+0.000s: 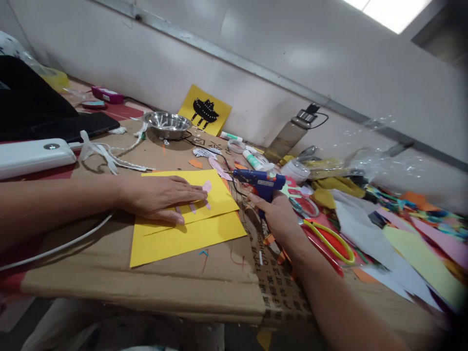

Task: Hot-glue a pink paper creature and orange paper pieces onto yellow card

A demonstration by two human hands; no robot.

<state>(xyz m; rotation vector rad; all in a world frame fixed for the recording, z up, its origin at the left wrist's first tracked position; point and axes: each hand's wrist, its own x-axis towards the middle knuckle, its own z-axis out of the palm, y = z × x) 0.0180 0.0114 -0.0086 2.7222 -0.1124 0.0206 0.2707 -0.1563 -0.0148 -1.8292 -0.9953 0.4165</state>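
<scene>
My left hand lies flat with fingers stretched on a sheet of yellow paper, pressing over pink paper cutouts that partly show beside and below the fingers. A second yellow sheet lies beneath the first and sticks out toward the front edge. To the right, my right hand is wrapped round the handle of a blue glue gun. Its nozzle points left, just past the yellow sheet's right edge.
Behind stand a steel bowl, a yellow card with a black cutout and a tilted grey bottle. Glue sticks, yellow-and-red-handled scissors and paper scraps crowd the right. A white cord runs at left.
</scene>
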